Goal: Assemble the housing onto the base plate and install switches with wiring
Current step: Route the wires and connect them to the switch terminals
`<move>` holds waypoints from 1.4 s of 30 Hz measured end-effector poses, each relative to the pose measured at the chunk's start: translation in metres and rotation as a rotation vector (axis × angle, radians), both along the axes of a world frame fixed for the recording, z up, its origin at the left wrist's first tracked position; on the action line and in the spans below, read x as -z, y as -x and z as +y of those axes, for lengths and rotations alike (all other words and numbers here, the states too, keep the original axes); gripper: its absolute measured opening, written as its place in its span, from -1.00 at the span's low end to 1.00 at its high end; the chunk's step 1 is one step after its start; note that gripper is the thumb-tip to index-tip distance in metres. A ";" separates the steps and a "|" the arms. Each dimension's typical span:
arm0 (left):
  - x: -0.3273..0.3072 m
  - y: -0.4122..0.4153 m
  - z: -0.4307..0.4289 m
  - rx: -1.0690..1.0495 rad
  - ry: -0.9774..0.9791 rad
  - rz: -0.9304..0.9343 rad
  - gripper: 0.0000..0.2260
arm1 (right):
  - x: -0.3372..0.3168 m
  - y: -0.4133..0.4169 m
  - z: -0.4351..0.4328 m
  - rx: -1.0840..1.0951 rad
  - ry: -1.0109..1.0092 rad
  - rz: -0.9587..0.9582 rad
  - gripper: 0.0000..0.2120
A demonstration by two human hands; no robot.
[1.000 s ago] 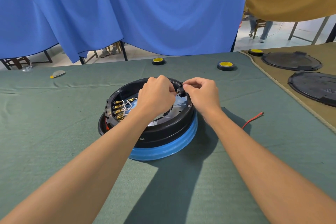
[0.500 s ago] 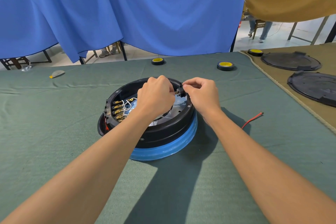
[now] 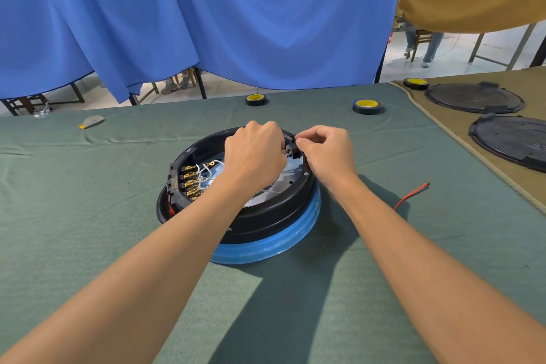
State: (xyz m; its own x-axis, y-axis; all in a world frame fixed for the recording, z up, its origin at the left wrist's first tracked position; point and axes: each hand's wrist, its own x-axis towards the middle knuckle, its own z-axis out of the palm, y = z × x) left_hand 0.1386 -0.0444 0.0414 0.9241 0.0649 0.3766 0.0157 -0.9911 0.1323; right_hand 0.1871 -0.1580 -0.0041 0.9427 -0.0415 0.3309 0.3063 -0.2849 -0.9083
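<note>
Head view: we see one round black housing (image 3: 266, 216) seated on one blue base plate (image 3: 266, 251), at the middle of the table (image 3: 88, 216) under its green cloth. At the housing's far rim, one small black switch (image 3: 291, 148) sits between our two hands. Our right hand (image 3: 328, 154) pinches the switch with curled fingers; our left hand (image 3: 254, 154) is closed in a fist just beside it, and we cannot tell what it grips. Inside the left wall we count four brass terminals (image 3: 190, 183) with white wires (image 3: 206, 174). Outward lie one red wire (image 3: 410, 195), three yellow-cored tape rolls (image 3: 366, 105) and two black discs (image 3: 472, 97).
</note>
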 end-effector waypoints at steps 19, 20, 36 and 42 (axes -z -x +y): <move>-0.014 -0.005 -0.004 0.081 -0.164 0.017 -0.87 | -0.003 0.001 -0.001 0.000 0.003 0.031 -0.89; -0.016 -0.006 -0.004 0.095 -0.197 0.024 -0.87 | -0.003 0.001 -0.001 -0.001 0.006 0.032 -0.89; -0.001 0.001 0.011 0.126 0.258 0.121 -0.85 | -0.003 0.002 -0.002 -0.013 0.009 0.021 -0.88; 0.003 0.003 0.009 0.047 0.071 0.029 -0.85 | -0.002 0.002 -0.002 -0.011 0.019 0.023 -0.88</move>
State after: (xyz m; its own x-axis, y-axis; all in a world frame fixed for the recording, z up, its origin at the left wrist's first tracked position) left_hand 0.1356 -0.0357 0.0382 0.9371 0.0466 0.3461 -0.0261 -0.9790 0.2024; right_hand 0.1853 -0.1597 -0.0024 0.9504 -0.0245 0.3099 0.2889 -0.2988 -0.9095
